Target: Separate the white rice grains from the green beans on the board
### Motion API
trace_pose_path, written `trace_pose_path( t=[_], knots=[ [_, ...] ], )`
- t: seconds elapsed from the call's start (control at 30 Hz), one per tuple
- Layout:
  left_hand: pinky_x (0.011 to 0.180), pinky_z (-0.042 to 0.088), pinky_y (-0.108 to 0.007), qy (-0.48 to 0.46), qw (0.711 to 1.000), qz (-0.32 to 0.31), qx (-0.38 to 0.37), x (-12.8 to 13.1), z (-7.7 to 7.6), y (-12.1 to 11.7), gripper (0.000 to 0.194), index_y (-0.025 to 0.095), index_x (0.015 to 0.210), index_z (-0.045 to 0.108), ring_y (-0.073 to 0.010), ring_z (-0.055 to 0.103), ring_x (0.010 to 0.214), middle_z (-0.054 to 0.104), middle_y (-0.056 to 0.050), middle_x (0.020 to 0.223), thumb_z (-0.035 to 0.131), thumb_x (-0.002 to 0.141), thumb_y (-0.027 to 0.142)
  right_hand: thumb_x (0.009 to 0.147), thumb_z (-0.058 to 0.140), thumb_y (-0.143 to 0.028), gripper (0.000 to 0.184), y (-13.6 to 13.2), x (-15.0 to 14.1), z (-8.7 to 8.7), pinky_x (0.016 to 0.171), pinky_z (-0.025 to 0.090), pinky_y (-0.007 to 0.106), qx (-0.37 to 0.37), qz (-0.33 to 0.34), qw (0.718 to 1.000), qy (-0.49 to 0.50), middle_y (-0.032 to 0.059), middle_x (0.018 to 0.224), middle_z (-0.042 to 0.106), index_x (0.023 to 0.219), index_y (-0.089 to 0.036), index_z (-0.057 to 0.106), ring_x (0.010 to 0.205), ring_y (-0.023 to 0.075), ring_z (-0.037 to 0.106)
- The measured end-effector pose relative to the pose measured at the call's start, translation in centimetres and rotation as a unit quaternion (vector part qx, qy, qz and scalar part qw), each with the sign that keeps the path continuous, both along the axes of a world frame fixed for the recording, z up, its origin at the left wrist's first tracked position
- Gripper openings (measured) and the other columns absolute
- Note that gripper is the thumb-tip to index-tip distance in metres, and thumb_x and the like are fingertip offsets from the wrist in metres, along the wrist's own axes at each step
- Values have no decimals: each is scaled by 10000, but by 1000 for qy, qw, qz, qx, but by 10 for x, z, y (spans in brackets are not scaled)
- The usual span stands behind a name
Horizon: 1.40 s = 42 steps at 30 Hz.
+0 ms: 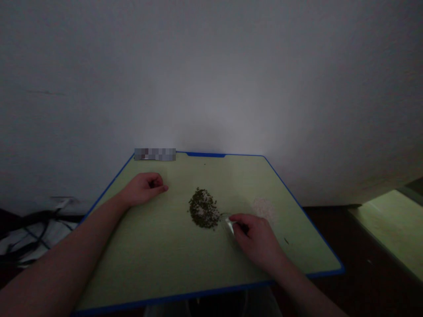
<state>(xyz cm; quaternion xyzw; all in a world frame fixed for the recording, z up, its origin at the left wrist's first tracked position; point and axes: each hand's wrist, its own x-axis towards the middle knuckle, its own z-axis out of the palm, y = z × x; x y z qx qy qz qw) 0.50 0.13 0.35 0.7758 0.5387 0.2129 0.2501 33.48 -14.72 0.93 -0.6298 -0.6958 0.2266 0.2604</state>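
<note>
On the table, a pile of small dark green grains mixed with pale ones (202, 210) lies near the middle. My right hand (256, 237) pinches a clear, shiny object (228, 223) at the pile's right edge; its thin transparent body looks like a small dish or cup, but its exact kind is hard to make out. Partly behind that hand is a spread of pale grains (264, 208). To the left of the pile, my left hand (145, 188) rests on the tabletop, fingers curled in and thumb pointing right, with nothing seen in it.
The light tabletop (158, 255) has a blue rim. A blurred-out strip (155, 154) lies at its far left corner, against a pale wall (211, 88). One small dark sliver (286, 241) sits right of my right hand. Cables (26, 237) run at the left, and another light surface (393, 224) stands at the right.
</note>
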Motion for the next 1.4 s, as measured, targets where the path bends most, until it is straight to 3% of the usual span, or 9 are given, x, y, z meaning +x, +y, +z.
trace_pose_path(
  t=[0.3, 1.0, 1.3, 1.4],
  knots=[
    [552, 378, -250, -8, 1000, 0, -12, 0, 0, -1, 317, 193, 643, 520, -124, 457, 581, 485, 22, 596, 585, 725, 492, 850, 492, -283, 315, -9, 26, -5, 623, 520, 318, 6, -38, 999, -9, 64, 806, 747, 998, -182, 750, 655, 202, 673],
    [552, 378, -251, -12, 1000, -3, -14, -1, -2, 1, 310, 196, 645, 519, -125, 456, 577, 479, 23, 594, 581, 728, 488, 836, 492, -221, 306, 2, 12, -3, 680, 531, 310, 26, -23, 999, -32, 54, 866, 760, 1013, -195, 740, 730, 200, 699],
    [555, 376, -259, -10, 1000, 7, -17, 3, 1, -1, 318, 199, 627, 506, -132, 457, 579, 481, 19, 592, 584, 708, 496, 822, 506, -264, 270, 12, 61, -3, 571, 502, 297, 51, -98, 992, -54, 32, 695, 721, 962, -177, 721, 582, 181, 662],
    [556, 377, -258, -9, 1000, 4, -13, 3, 1, -1, 321, 199, 620, 498, -130, 454, 578, 478, 18, 590, 577, 705, 498, 857, 478, -284, 346, 29, 78, 8, 538, 506, 288, 70, -91, 992, -47, 20, 673, 705, 1108, -144, 671, 547, 172, 653]
  ],
)
